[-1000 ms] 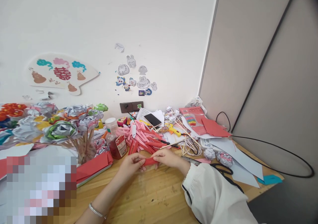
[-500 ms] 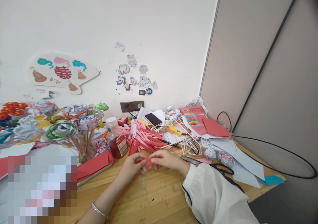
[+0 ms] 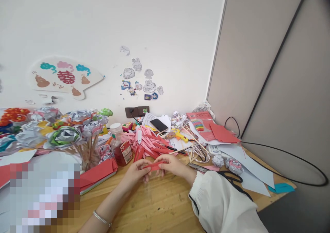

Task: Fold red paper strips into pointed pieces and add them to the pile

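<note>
A narrow strip of red paper (image 3: pixel 154 166) is stretched between my two hands, just above the wooden table. My left hand (image 3: pixel 139 172) pinches its left end between thumb and fingers. At the right end, my right hand (image 3: pixel 171 165) grips it the same way, with some fingertips hidden behind the strip. Right behind my hands lies a heap of pink and red folded paper strips (image 3: pixel 149 138). A small red box (image 3: pixel 125 153) stands beyond my left hand. Black-handled scissors (image 3: pixel 229 175) rest to the right, partly covered by my white sleeve.
Paper flowers on sticks (image 3: pixel 64 136) fill the left side, near a stack of red paper (image 3: pixel 99 174). A jar (image 3: pixel 116 135), a phone (image 3: pixel 158 124) and a yellow glue gun (image 3: pixel 181 135) sit at the back. White sheets (image 3: pixel 254 181) and a black cable (image 3: pixel 288 152) are on the right.
The red strip has tilted slightly, its right end a little higher, and more of it shows between my hands. My fingers have shifted slightly along it.
</note>
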Demonstrator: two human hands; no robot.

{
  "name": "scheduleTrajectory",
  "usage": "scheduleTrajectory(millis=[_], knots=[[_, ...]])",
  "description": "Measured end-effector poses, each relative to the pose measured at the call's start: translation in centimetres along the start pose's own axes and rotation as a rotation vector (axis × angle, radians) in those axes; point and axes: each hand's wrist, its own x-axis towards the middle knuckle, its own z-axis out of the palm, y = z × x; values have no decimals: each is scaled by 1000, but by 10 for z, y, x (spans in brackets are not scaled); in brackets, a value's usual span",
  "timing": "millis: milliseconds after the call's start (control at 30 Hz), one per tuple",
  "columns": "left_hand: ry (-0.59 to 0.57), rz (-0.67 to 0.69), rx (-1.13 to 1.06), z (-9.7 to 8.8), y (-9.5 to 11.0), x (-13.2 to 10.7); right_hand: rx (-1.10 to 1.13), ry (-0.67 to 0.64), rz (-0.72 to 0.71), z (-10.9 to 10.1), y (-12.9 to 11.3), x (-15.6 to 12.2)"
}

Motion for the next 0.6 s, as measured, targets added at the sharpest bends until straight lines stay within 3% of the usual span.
scheduleTrajectory(millis=[367, 600], knots=[[48, -65, -182, 1, 10, -8, 115, 72, 7, 2, -1, -2], [57, -5, 49, 4, 8, -6, 92, 97, 36, 0, 2, 0]])
